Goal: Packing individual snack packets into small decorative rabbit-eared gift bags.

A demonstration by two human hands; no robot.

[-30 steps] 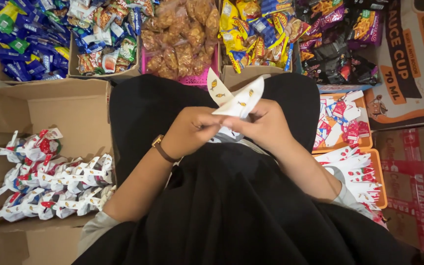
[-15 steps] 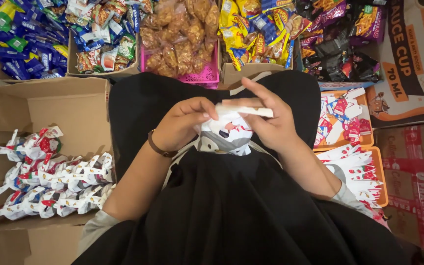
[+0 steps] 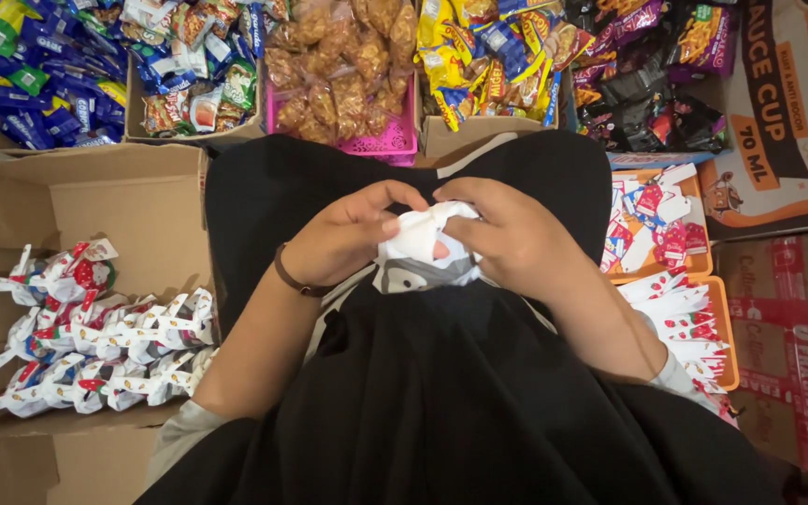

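A small white paper box (image 3: 423, 245) with a red and grey print sits between both hands over my black-clothed lap. My left hand (image 3: 343, 234), with a brown band at the wrist, grips its left side, fingers curled over the top. On the right side, my right hand (image 3: 507, 238) presses fingers onto the folded top flaps. The box's lower part shows between the two hands; its top is mostly covered by fingers.
A brown cardboard box (image 3: 95, 201) at left holds several folded white and red boxes (image 3: 95, 346). Orange trays (image 3: 717, 313) at right hold flat white cut-outs (image 3: 652, 220). Along the top stand cartons and a pink basket (image 3: 385, 140) of snack packets.
The tall white flaps that stood up a second ago have been folded down. Both hands have closed in over the top of the box, which sits lower and more compact.
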